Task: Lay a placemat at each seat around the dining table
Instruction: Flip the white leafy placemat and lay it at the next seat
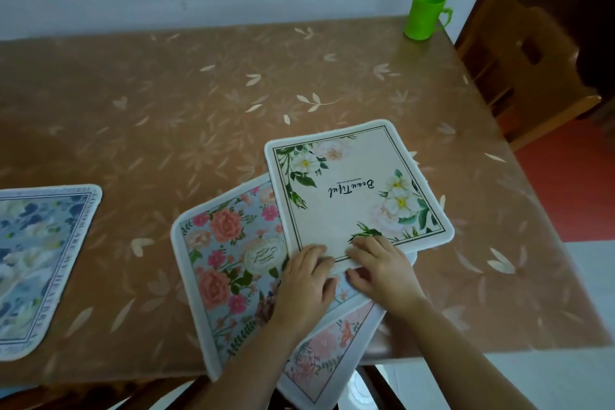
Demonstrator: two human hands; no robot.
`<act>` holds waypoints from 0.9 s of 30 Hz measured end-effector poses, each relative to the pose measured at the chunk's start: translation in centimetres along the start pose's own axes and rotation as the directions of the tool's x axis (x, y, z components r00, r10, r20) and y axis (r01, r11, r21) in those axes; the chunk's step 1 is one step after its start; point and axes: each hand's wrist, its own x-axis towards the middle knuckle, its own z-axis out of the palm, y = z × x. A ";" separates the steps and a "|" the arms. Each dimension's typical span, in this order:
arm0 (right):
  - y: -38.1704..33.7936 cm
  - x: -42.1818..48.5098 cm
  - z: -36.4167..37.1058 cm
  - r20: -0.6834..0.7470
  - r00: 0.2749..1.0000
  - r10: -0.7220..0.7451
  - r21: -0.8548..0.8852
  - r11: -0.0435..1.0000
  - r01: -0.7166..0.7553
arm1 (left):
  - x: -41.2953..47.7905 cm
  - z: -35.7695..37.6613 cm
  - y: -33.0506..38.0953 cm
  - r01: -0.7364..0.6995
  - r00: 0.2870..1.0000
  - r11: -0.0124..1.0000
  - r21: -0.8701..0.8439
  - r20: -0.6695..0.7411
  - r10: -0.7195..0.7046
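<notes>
Cream placemat (352,190): we pinch its 6 o'clock edge with left hand (307,280) and right hand (382,268), fingers (316,251) curled over it.

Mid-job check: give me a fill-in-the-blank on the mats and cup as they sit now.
The left hand and right hand pinch the top mat, printed with the word ____.
The cup on the far corner is ____.
The blue mat lies ____ of the pile.
Missing: Beautiful; green; left.
</notes>
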 end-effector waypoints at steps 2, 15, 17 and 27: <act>0.2 0.2 -0.1 -0.023 1.000 -0.017 0.040 0.999 0.017 | 0.4 0.1 0.2 0.017 1.000 0.999 -0.037 -0.023 -0.018; -0.8 -0.8 -2.0 -0.049 0.998 0.025 0.086 0.996 -0.021 | 0.9 -3.1 1.5 0.091 0.990 0.965 -0.246 -0.079 -0.114; -1.1 -1.5 -2.8 -0.064 0.996 0.058 0.079 0.995 -0.053 | 0.2 -4.2 1.4 0.094 0.989 0.957 -0.273 -0.083 -0.121; -6.4 -6.3 -6.3 -0.141 0.977 0.160 0.101 0.984 -0.147 | -6.7 -9.3 2.0 0.145 0.983 0.899 -0.413 -0.041 -0.177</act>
